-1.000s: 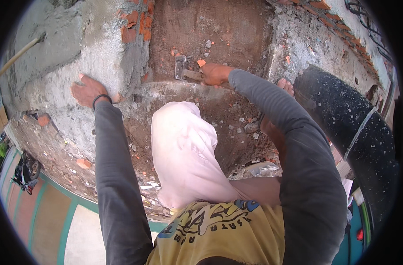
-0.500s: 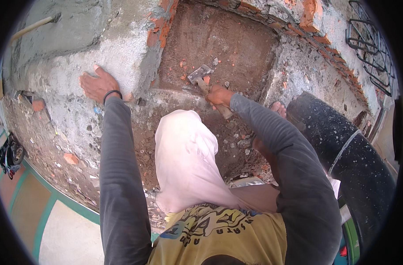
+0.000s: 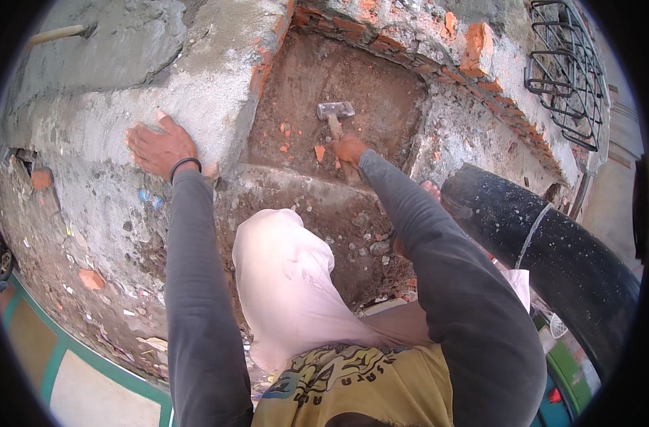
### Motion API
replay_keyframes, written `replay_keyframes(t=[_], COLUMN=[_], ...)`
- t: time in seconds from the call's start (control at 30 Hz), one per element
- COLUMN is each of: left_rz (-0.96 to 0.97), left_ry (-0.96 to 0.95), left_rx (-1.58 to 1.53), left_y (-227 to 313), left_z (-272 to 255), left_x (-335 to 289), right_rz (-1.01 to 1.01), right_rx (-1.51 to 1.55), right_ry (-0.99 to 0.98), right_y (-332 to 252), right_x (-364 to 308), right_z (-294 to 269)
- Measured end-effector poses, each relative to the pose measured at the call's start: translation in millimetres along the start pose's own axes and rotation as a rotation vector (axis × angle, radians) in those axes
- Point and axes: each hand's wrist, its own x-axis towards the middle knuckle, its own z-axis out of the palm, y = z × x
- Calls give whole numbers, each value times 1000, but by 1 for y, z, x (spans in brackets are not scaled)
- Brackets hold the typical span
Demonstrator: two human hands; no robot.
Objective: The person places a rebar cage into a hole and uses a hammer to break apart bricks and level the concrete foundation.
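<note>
My right hand (image 3: 349, 149) is wrapped round the wooden handle of a hammer (image 3: 336, 111) with a blocky grey head. The hammer is over a square dirt pit (image 3: 353, 71) edged with broken brick and concrete. Close to the hammer lies an orange brick chip (image 3: 319, 153), with smaller bits left of it. My left hand (image 3: 163, 148) rests flat, fingers apart, on a rough grey concrete ledge (image 3: 210, 92) left of the pit; a dark band circles its wrist.
A thick black pipe (image 3: 509, 213) curves down the right side. Wire frames of bent bars (image 3: 566, 78) lie at the far right near a loose brick (image 3: 476, 50). Wet grey mortar (image 3: 118, 43) with a stick (image 3: 57, 35) in it fills the far left. Rubble covers the near left slope.
My right hand has carried the hammer farther into the pit, its head now turned more level. My left hand stays on the ledge. The view has shifted slightly.
</note>
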Motion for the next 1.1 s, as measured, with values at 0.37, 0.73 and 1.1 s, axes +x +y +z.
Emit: replay_keyframes(t=[0.37,0.73,1.1], left_rz=[-7,-9,29], left_ry=[31,20,36], left_rx=[49,54,17], left_y=[-37,-35,-20], left_z=[-18,-9,-11], left_x=[15,12,8], right_rz=[-111,-136,-101], right_rx=[406,-254,-534], right_ry=[-2,-241,309], right_y=[-179,-82,-89], right_x=[1,-50,-41], right_z=[-41,54,-84])
